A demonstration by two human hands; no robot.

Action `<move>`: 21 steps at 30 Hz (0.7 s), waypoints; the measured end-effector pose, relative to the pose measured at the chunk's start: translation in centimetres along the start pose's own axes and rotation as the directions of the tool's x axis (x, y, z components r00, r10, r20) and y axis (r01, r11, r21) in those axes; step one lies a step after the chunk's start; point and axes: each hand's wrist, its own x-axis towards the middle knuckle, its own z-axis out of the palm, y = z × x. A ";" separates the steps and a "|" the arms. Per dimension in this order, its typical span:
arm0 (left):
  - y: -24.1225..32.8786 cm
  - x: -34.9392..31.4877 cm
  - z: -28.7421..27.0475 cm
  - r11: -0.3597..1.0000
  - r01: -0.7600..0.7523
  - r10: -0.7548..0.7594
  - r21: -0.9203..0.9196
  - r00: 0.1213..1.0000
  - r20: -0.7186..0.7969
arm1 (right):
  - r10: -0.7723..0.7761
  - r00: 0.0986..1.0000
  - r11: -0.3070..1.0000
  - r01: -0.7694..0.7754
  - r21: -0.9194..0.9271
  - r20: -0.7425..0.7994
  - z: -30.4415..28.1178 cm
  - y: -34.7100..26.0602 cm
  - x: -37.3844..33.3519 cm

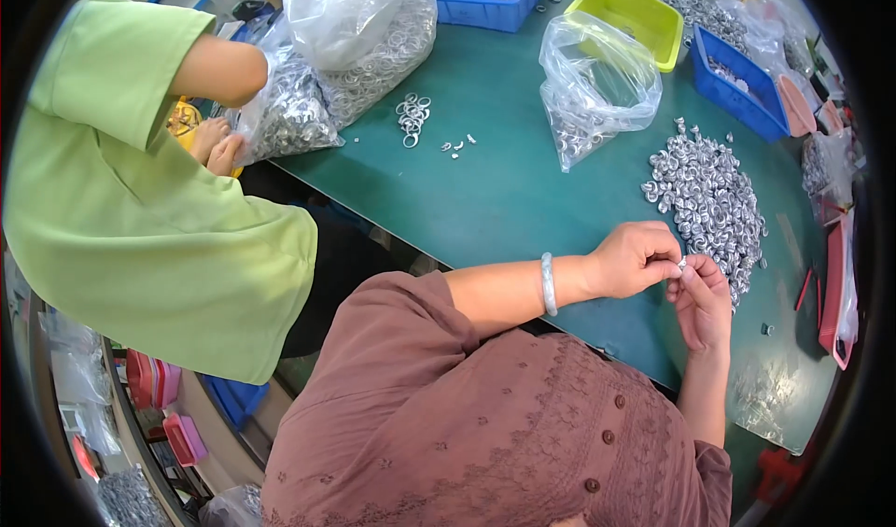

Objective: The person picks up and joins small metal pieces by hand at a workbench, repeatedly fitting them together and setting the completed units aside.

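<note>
My left hand (635, 260), with a pale bangle (548, 284) on its wrist, pinches a small silvery metal piece (682, 264) at the thumb and fingertip. From the other side my right hand (705, 301) closes its thumb and forefinger on the same piece. Most of it is hidden by the fingertips, so its exact kind cannot be made out. Just beyond both hands lies a heap of small curled silvery metal parts (711, 191) on the green table (448, 211). The right fingers are close to the near edge of this heap.
An open clear bag (597, 93) with metal parts stands ahead, by a yellow-green tray (639, 18). Blue bins (742, 93) hold more parts. Metal rings (411, 121) lie loose at left, near big filled bags (369, 51). A co-worker in a green top (168, 238) sits at left.
</note>
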 end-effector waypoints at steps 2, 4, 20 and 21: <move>-0.1 0.0 0.3 0.999 0.011 -0.012 -0.044 1.000 -0.010 | 0.000 1.000 1.000 0.001 -0.030 0.010 0.1 -0.5 0.2; -0.1 0.1 0.4 0.959 0.138 -0.145 -0.249 0.989 -0.010 | 0.020 0.999 0.995 -0.017 -0.096 0.027 0.2 -1.2 0.5; -1.6 0.2 0.7 0.951 0.177 -0.189 -0.252 0.982 -0.025 | 0.039 0.995 0.996 -0.031 -0.088 0.096 -0.4 -0.5 2.2; -1.6 0.2 0.7 0.951 0.179 -0.191 -0.252 0.981 -0.026 | 0.027 0.995 0.997 -0.020 -0.078 0.091 -0.4 -0.4 2.2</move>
